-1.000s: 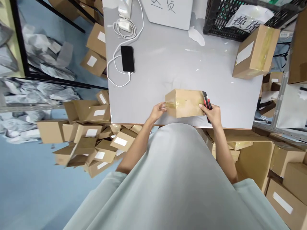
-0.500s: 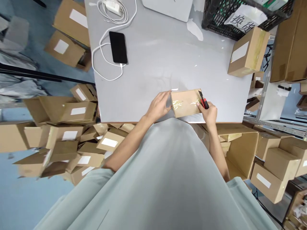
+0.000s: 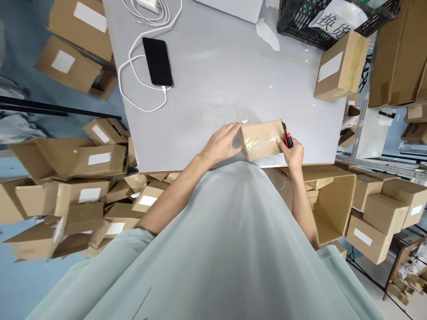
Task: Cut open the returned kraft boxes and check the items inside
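A small cardboard box (image 3: 263, 138) with shiny clear tape across its top sits near the front edge of the grey table (image 3: 213, 75). At its left end is my left hand (image 3: 222, 143), thumb and fingers spread apart; the fingertips reach the box's corner, and I cannot tell how firmly they touch. My right hand (image 3: 292, 155) is closed around a red and black box cutter (image 3: 287, 137), which points away from me along the box's right end. The right thumb also presses on the top of the box.
A phone (image 3: 158, 62) on a white cable lies at the table's left. Toward the back right stand a taped carton (image 3: 343, 66) and a black crate (image 3: 300, 26). Several cardboard boxes (image 3: 90, 195) are heaped on the left, and a large open carton (image 3: 336, 204) stands below right.
The box has tilted slightly and moved a little right, with the right hand and box cutter alongside. My left thumb and fingers are spread at its left end. The view has shifted somewhat.
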A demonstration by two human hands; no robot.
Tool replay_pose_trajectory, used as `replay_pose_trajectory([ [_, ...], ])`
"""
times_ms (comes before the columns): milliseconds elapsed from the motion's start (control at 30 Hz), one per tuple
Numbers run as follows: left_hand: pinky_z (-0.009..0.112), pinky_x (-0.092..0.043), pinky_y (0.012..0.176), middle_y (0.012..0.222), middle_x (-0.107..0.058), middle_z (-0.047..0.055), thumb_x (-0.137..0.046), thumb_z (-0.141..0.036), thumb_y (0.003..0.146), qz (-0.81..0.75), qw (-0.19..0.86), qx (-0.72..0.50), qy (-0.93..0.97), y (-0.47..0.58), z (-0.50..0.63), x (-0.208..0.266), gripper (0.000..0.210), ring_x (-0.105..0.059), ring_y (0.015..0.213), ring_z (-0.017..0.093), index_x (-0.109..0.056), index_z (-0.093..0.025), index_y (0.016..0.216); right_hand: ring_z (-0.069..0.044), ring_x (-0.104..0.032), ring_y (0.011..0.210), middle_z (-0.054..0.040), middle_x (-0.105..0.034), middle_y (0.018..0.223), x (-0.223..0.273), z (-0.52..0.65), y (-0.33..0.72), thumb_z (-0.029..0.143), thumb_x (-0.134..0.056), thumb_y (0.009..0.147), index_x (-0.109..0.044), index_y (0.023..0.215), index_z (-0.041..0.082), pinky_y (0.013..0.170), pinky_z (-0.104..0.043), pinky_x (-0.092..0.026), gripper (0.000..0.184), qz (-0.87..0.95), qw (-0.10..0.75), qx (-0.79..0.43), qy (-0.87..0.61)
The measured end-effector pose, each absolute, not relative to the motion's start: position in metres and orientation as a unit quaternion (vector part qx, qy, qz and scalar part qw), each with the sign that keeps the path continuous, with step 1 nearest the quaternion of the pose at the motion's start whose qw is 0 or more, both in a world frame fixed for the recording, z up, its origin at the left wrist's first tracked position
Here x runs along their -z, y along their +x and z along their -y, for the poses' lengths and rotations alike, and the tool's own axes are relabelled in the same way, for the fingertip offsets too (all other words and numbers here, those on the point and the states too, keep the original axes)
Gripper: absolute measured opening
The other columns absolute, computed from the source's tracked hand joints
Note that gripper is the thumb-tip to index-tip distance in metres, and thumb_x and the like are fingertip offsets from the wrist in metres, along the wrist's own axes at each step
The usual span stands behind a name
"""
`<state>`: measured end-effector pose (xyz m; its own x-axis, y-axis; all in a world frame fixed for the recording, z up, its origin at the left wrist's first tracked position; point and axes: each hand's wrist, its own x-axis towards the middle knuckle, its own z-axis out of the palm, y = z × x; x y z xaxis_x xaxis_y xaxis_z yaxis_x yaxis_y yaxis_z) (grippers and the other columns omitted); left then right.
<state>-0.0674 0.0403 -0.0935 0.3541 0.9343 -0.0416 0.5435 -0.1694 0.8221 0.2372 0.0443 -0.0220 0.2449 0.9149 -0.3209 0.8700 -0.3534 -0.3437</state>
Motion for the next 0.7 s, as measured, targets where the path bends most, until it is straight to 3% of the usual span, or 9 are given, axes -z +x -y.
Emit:
replay_pose_trajectory([
  [267,0.065,-0.044,0.131,0.161,-0.065,0.018,-0.076,-0.039,0.093,-0.511,0.374,-0.253,0.731,-0.062,-0.042,0.105,0.084,-0.058,0.151,0.045,-0.049,-0.022,0.170,-0.034,-0.075,0.103,-0.0185,-0.082,0.117,0.017,-0.041,0.231,0.063,-0.064,0.104,-0.084,0.117,0.017,0.091,-0.040,-0.053,0.052,0.575,0.058,-0.225,-0.784],
  [567,0.058,-0.041,0.135,0.169,-0.057,0.016,-0.068,-0.037,0.100,-0.533,0.381,-0.270,0.706,-0.048,-0.033,0.096,0.082,-0.053,0.158,0.040,-0.039,-0.024,0.176,-0.035,-0.073,0.110,-0.0190,-0.080,0.121,0.020,-0.039,0.225,0.061,-0.056,0.109,-0.081,0.128,0.018,0.096,-0.042,-0.054,0.053,0.579,0.056,-0.218,-0.784],
  [700,0.058,-0.042,0.135,0.171,-0.055,0.014,-0.069,-0.035,0.100,-0.524,0.406,-0.255,0.704,-0.059,-0.033,0.089,0.083,-0.051,0.160,0.039,-0.038,-0.025,0.176,-0.033,-0.072,0.120,-0.0194,-0.074,0.134,0.016,-0.035,0.228,0.062,-0.049,0.112,-0.075,0.139,0.020,0.102,-0.044,-0.056,0.056,0.600,0.077,-0.210,-0.768],
])
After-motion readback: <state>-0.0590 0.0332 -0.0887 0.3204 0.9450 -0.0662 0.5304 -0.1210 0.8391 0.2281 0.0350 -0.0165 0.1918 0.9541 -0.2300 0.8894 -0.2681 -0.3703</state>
